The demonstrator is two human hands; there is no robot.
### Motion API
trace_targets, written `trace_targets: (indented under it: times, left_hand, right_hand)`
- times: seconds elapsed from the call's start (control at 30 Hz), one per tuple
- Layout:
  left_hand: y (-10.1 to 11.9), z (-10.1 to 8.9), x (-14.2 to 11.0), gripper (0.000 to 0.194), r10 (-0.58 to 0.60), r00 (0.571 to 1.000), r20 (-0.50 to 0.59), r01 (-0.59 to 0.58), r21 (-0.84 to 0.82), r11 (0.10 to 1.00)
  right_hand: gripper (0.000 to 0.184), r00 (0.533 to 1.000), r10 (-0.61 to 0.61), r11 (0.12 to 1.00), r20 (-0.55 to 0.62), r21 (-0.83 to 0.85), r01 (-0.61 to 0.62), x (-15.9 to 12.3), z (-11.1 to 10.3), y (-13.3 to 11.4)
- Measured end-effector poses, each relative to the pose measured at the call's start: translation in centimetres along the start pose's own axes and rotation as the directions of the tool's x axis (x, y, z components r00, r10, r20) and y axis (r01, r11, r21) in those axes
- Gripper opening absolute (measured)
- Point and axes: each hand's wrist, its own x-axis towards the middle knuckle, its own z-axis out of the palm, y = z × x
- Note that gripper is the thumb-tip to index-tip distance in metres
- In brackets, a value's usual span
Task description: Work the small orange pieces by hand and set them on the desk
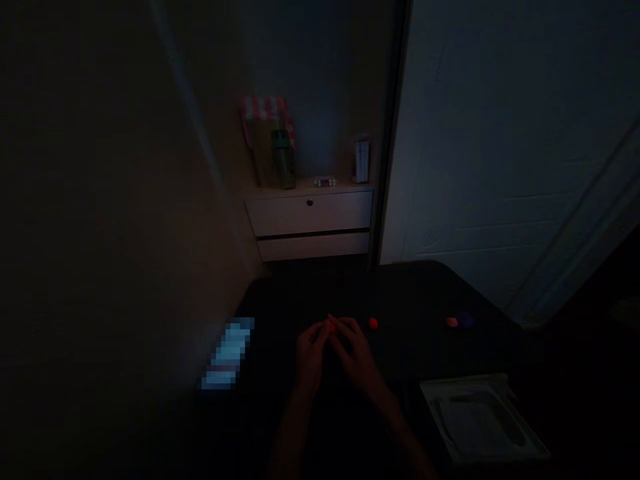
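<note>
The room is very dark. My left hand (310, 353) and my right hand (354, 353) meet over a dark table (400, 287), fingers pinched together on a small orange-red piece (331, 325) held between them. Another orange-red piece (373, 323) lies on the table just right of my hands. Farther right sit a pink piece (451, 322) and a purple piece (467, 321), side by side.
A pale flat tray or sheet (480, 420) lies at the table's near right. A lit, blurred rectangle (229, 353) glows at the left. Behind stands a white drawer unit (310, 217) carrying a green bottle (283, 160) and small items, beside a door (500, 147).
</note>
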Motion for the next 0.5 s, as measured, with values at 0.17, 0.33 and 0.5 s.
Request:
trace_targets:
  times: [0.17,0.33,0.5]
  left_hand:
    - [-0.04,-0.03,0.10,0.038,0.025,1.000,-0.019,-0.025,0.006,1.000]
    - [0.07,0.07,-0.03,0.033,0.024,1.000,-0.010,-0.024,-0.003,1.000]
    - [0.14,0.15,-0.12,0.033,0.029,0.999,0.032,-0.028,-0.031,0.999]
  right_hand:
    - [0.040,1.000,-0.024,0.999,0.009,-0.033,0.024,-0.04,0.04,-0.32]
    - [0.043,1.000,0.005,0.999,-0.024,-0.032,-0.006,-0.12,0.20,-0.36]
    - [0.033,0.993,0.058,0.998,-0.101,0.015,-0.056,-0.02,0.09,-0.03]
